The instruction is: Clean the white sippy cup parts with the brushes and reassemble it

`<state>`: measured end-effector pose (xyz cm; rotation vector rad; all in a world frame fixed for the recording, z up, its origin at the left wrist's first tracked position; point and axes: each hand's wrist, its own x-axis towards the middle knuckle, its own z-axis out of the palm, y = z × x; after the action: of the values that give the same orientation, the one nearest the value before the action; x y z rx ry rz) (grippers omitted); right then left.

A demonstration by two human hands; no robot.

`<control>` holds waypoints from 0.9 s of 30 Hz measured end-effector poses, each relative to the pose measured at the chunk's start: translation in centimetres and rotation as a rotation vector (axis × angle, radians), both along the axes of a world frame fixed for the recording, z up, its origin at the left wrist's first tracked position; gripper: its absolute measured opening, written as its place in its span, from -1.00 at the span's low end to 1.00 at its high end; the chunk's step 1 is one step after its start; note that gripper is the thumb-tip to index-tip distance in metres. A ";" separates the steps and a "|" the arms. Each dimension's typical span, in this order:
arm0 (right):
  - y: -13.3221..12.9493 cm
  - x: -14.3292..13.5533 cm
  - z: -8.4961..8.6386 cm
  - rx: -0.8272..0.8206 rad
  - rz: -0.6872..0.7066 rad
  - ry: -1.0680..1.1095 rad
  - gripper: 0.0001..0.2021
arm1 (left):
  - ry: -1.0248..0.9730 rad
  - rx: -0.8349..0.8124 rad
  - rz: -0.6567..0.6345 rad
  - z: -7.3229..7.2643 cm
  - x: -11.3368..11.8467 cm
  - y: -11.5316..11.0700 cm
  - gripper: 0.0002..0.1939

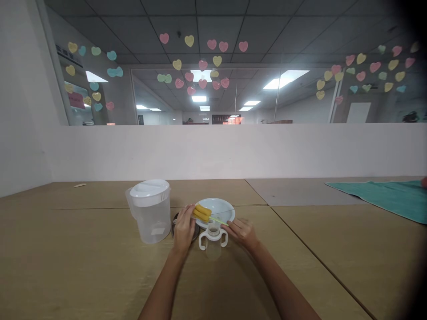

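My left hand is closed on the left end of a yellow sponge-like piece, which is held above a white plate. A thin light green stick runs from the yellow piece to the right, and the fingers of my right hand pinch its end. Just below, between my hands, a clear bottle with two white handles stands upright with its mouth uncovered. A dark round object lies partly hidden behind my left hand.
A clear plastic pitcher with a white lid stands left of my left hand. A teal cloth lies at the far right, with a bit of a person's hand at the edge. A small flat piece lies back left. A wall closes off the back.
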<state>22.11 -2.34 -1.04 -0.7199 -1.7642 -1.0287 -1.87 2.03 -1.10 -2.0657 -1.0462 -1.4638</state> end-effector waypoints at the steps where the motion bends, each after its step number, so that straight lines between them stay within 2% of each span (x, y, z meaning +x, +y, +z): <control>1: 0.0 -0.1 0.0 0.001 0.007 -0.006 -0.83 | -0.018 -0.009 0.003 0.0 0.0 0.0 -0.54; 3: 0.1 -0.2 -0.1 -0.008 0.011 -0.017 -0.80 | 0.014 -0.001 -0.017 0.0 0.0 -0.2 -0.53; 7: 0.1 -0.3 0.0 -0.030 -0.008 -0.022 -0.76 | 0.252 0.036 -0.142 0.1 0.4 -0.8 -0.52; 9: 0.1 -0.3 0.0 -0.038 -0.020 -0.019 -0.74 | 0.275 0.032 -0.145 0.1 0.5 -0.9 -0.52; 13: 0.2 -0.3 0.1 -0.052 -0.042 -0.005 -0.67 | 0.125 -0.014 0.014 0.0 0.1 -0.4 -0.57; 17: 0.6 0.1 -0.2 -0.102 -0.071 0.056 -0.67 | 0.008 -0.128 0.177 -0.1 -0.5 0.1 -0.62; 22: 1.0 0.5 -0.8 -0.182 -0.150 0.169 -0.62 | -0.024 -0.259 0.252 -0.4 -0.7 0.4 -0.64; 27: 1.5 0.7 -1.3 -0.272 -0.270 0.250 -0.53 | -0.056 -0.282 0.285 -0.6 -1.0 0.8 -0.63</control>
<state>22.82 -0.85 -2.34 -1.2302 -1.6317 -0.8363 -2.89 2.86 -1.71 -1.9589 -1.5747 -1.2959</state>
